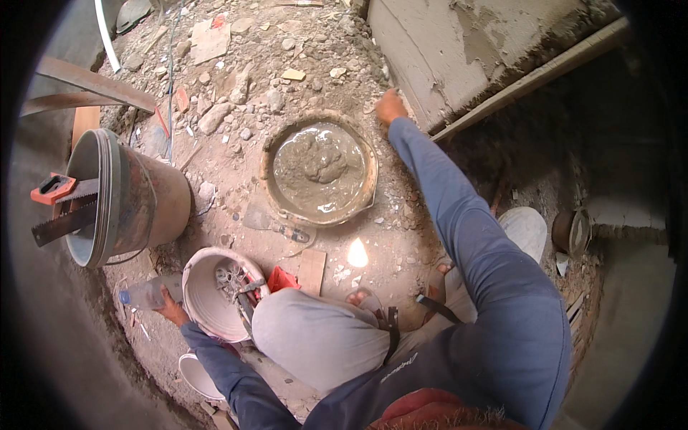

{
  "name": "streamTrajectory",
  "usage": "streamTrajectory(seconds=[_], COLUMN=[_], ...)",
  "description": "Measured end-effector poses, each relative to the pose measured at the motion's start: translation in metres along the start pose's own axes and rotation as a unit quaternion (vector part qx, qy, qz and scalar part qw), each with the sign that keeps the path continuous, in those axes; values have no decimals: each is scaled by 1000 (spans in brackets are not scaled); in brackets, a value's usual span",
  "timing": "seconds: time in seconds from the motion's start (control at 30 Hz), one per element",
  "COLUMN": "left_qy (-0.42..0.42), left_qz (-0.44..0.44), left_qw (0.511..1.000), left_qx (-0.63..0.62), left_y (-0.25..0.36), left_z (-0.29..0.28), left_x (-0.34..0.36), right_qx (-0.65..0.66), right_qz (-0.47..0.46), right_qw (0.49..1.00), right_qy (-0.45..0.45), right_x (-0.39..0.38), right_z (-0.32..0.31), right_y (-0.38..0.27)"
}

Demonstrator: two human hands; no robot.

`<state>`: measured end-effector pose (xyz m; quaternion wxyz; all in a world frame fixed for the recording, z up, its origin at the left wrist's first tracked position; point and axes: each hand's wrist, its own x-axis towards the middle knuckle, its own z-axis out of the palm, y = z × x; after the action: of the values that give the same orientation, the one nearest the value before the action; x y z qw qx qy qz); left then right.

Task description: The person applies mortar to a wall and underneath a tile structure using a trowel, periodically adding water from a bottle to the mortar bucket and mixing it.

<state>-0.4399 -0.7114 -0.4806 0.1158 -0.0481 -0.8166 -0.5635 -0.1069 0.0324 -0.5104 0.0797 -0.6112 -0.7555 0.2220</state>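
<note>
My left hand (170, 307) grips a clear plastic bottle (143, 294) with a blue cap, at the lower left beside a white bucket (204, 294) holding small tools and fittings. My right hand (390, 107) reaches forward to the lower edge of a grey plastered slab (451, 50), its fingers curled; what they hold, if anything, is too small to make out. Between my arms, a round basin (266, 172) of wet grey mortar (315, 165) sits on the rubble ground. A scraper-like tool (261, 218) lies just below the basin.
A large bucket (158, 208) with a saw (54, 188) stands at the left, near leaning planks (93, 82). A wooden batten (545, 72) runs along the slab. A smaller white bucket (197, 373) is at the lower left, and a round container (570, 233) sits at the right.
</note>
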Motion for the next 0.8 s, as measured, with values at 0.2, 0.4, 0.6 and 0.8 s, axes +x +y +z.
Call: streamTrajectory(seconds=[0.2,0.4,0.6,0.8], left_qy=[38,22,48,48], left_qz=[-59,-60,-77,-89], left_qw=[997,998,995,995], left_qx=[42,-11,43,28], left_y=[8,15,14,32], left_z=[-32,24,-31,1], left_x=[-33,4,-31,-22], right_qx=[6,9,-26,129], right_qz=[-194,-107,-243,-83], right_qw=[970,994,962,988], right_qy=[-146,28,-119,-10], right_x=[-17,153,96,112], right_z=[-35,-13,-15,12], right_y=[-46,-55,-58,-100])
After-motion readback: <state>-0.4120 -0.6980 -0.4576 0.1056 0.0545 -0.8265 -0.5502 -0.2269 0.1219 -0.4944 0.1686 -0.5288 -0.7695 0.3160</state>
